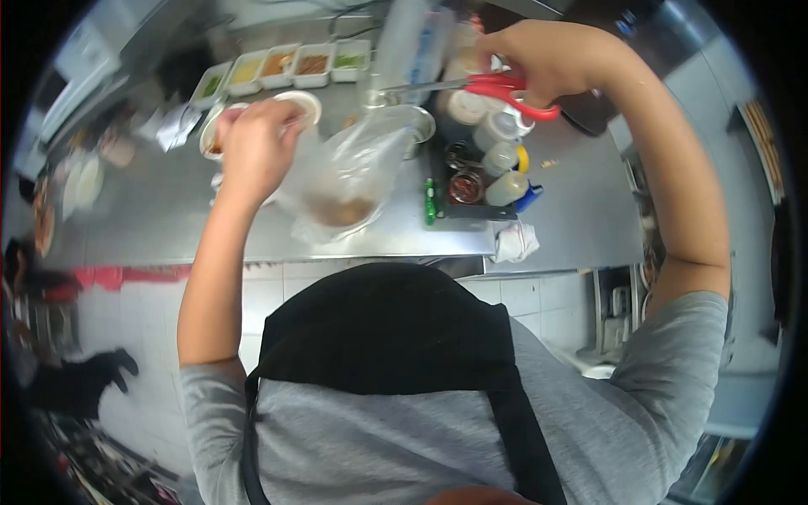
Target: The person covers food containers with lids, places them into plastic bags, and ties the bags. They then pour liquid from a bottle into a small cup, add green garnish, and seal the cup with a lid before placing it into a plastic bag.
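Note:
My right hand (543,59) is wrapped around the red handles of a pair of scissors (492,86), whose metal blades point left above the counter. The fingers of my left hand (259,143) are pinched together at the upper left of a clear plastic bag (362,168). Brownish food sits in the bottom of that bag, which hangs over the front of the steel counter (168,227). Partly hidden behind my left hand are white round bowls (305,105), one with reddish contents. A round metal container (422,124) stands just behind the bag.
White trays of chopped ingredients (313,67) line the back of the counter. To the right, a black caddy (480,212) holds jars and bottles, with a green lighter (430,202) beside it. A crumpled white cloth (515,242) lies at the front edge.

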{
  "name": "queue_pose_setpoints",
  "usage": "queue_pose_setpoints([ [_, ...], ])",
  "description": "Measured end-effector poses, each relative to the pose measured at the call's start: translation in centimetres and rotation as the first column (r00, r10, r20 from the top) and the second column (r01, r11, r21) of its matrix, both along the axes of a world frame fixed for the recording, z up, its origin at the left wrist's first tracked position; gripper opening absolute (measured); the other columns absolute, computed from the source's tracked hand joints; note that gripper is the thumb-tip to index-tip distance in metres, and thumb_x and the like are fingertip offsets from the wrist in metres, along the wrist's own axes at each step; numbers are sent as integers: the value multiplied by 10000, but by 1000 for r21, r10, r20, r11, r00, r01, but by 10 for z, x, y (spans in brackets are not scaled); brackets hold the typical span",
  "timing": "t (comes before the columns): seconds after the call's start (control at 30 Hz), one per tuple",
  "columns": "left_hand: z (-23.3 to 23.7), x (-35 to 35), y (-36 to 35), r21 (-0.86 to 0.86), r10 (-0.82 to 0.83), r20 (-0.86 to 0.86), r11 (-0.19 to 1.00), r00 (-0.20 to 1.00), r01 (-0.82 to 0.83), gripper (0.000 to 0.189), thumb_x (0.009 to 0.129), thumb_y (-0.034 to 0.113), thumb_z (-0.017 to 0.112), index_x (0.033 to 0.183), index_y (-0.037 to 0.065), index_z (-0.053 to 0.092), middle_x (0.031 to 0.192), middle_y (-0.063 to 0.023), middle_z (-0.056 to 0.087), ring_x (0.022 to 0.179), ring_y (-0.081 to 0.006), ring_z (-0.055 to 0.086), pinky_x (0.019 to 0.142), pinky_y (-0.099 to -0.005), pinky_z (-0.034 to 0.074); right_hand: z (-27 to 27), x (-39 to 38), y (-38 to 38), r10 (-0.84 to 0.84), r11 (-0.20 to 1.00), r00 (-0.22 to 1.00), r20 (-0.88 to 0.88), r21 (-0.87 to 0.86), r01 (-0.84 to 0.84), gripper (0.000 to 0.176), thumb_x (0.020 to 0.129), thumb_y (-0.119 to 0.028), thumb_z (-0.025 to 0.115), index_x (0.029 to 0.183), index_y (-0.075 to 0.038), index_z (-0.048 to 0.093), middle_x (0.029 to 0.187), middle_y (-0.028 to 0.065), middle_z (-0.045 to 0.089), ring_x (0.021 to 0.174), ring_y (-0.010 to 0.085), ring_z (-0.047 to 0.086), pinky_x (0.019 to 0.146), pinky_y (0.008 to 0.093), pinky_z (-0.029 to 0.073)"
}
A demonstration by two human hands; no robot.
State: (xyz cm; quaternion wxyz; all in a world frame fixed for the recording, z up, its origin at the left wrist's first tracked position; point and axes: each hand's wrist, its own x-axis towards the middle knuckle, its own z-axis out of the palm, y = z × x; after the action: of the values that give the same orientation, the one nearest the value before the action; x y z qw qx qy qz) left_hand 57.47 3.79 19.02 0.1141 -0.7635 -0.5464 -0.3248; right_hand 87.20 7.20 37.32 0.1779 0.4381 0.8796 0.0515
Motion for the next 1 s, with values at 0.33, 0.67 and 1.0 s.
queue_pose_setpoints([
  [0.33,85,54,-14,72,-236,120,971,964,229,386,740,63,699,1121,41,635,1119,-100,619,1092,-230,560,975,-338,398,-100,195,70,-516,854,852,-88,21,520,126,690,-13,716,810,-10,681,747,121,678,722,270,673,583,362,529],
  [0.67,64,32,-41,64,-67,224,997,972,54,420,759,85,691,1164,24,598,1190,-120,588,1153,-247,524,1023,-360,350,-243,182,212,-223,968,958,181,-78,240,234,681,-17,733,912,9,707,909,195,687,828,296,690,693,383,568],
  [1.0,-74,-27,-48,72,-141,946,969,292,236,1213,620,271,828,1504,181,2,1470,-213,300,1349,-292,322,1082,-437,268,-176,40,59,-155,958,94,-983,-173,-230,888,669,-217,822,1414,-60,366,1356,130,493,1307,249,411,1068,438,328],
])
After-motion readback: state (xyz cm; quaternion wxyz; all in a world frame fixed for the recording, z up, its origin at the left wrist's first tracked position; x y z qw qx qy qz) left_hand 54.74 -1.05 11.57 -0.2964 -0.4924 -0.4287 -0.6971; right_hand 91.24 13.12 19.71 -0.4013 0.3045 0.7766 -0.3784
